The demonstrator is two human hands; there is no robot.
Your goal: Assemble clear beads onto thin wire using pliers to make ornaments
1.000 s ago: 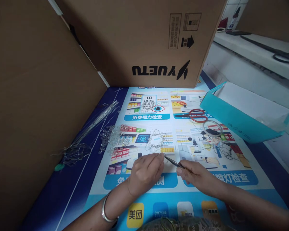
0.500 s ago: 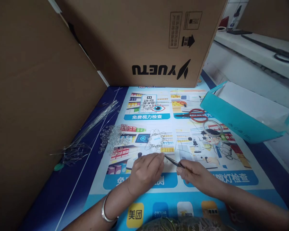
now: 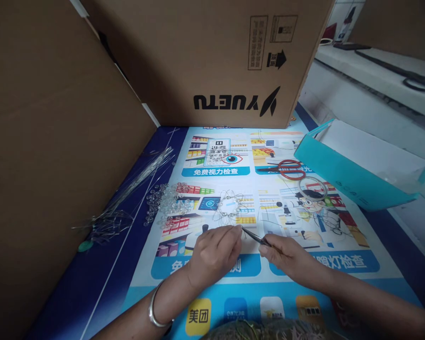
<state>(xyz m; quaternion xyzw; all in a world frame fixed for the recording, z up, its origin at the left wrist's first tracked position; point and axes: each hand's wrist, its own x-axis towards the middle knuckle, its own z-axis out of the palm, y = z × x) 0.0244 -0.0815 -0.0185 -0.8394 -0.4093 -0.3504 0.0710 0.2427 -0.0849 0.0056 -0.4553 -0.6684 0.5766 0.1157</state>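
Note:
My left hand (image 3: 214, 252) pinches the near edge of a small wire-and-bead flower piece (image 3: 229, 208) that lies on the printed poster mat (image 3: 304, 274). My right hand (image 3: 286, 257) grips thin dark pliers (image 3: 255, 236), whose tip meets the left fingertips at the wire. A silver bangle (image 3: 154, 311) sits on my left wrist. A pile of clear beads (image 3: 166, 202) lies just left of the flower piece.
A bundle of thin wires (image 3: 127, 189) lies along the left cardboard wall (image 3: 49, 156). A big cardboard box (image 3: 216, 56) stands behind. Red scissors (image 3: 286, 169), a wire ring (image 3: 312, 187) and a teal box lid (image 3: 354, 165) are at the right.

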